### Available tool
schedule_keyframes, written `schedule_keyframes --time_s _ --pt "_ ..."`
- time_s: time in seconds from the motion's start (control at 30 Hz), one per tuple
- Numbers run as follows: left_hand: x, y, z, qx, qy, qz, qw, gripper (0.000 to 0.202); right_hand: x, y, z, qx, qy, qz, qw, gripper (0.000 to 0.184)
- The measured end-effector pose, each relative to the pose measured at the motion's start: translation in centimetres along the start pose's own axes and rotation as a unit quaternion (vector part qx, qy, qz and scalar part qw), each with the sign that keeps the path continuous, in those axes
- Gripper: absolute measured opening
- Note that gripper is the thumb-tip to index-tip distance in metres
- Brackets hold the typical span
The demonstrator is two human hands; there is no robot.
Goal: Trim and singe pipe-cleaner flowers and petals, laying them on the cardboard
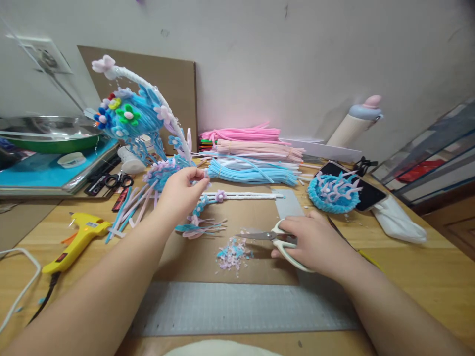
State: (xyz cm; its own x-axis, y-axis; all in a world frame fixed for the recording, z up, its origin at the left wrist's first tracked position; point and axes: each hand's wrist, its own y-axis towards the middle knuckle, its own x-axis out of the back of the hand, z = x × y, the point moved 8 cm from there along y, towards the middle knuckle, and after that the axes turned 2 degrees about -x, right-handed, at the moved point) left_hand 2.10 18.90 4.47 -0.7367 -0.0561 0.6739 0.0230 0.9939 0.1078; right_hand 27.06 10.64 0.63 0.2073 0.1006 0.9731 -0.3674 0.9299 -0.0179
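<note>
My right hand (315,242) has its fingers through the handles of cream-handled scissors (276,237), whose blades point left above a pile of pink and blue fuzzy clippings (233,254). Further back, my left hand (185,190) is closed in a pinch. A pale lilac bit shows at its fingertips, too small to name. Near that hand is a cluster of lilac and blue pipe-cleaner flowers (163,173). Just right of the left wrist, a small blue and lilac flower piece (200,205) and short stems (206,227) lie on the cardboard (260,272).
A tall blue flower decoration (137,118) arches at left, near a yellow glue gun (76,237). Bundles of pink (241,134) and blue pipe cleaners (252,173) line the wall. A blue fuzzy dish-shaped piece (332,193) sits by a phone (371,193); a bottle (354,121) stands behind.
</note>
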Motion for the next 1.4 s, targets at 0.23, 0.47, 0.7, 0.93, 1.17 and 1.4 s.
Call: schedule_keyframes --time_s 0.23,0.47,0.7,0.93,1.17,1.4 --pt "-1.8 -8.4 0.7 0.099 -0.222 0.148 0.959 0.029 -0.2 0.1 -0.4 -0.062 0.085 -0.016 0.994 0.032" --pt "-6.3 -15.4 2.3 0.139 -0.244 0.292 0.914 0.032 -0.5 0.6 -0.7 -0.11 0.221 -0.071 0.966 0.038" --pt "-6.1 -14.8 1.5 -0.011 -0.056 0.227 0.972 0.028 -0.5 1.1 -1.1 -0.116 0.335 -0.111 0.928 0.046" --pt "-1.7 -11.0 3.2 -0.077 0.177 0.041 0.98 0.029 -1.2 1.3 -2.0 -0.112 0.348 -0.129 0.922 0.043" --pt "-6.0 -16.1 -1.2 -0.219 0.154 0.126 0.955 0.026 -2.7 1.9 -2.7 -0.123 0.323 -0.098 0.933 0.029" --pt "-10.3 -15.8 -2.8 -0.187 0.159 0.168 0.955 0.031 -2.9 2.0 -2.8 -0.126 0.309 -0.086 0.939 0.034"
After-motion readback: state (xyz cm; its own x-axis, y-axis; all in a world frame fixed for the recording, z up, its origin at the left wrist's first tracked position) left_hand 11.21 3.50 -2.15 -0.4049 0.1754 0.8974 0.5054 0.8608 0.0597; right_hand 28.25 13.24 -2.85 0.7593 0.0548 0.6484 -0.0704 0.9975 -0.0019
